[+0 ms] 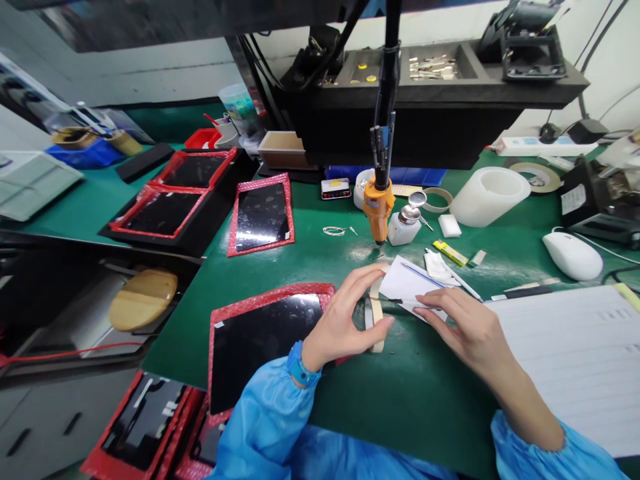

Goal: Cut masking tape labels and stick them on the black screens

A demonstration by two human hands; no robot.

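Observation:
My left hand (350, 313) is closed round a beige roll of tape (376, 319), held upright on its edge on the green mat (425, 393). My right hand (463, 323) pinches a thin dark tool (395, 301) whose tip points at the roll. Just behind both hands lies a white sheet of paper (407, 280). A dark screen in a red bubble-wrap sleeve (260, 337) lies left of my left hand. Both arms wear blue sleeves.
An orange electric screwdriver (379, 203) hangs over the mat beside a white dispenser bottle (405, 225). More red-sleeved screens (261, 215) lie at the left and in a black tray (175, 193). At right are a white mouse (573, 255), a lined sheet (575, 360) and a white roll (487, 195).

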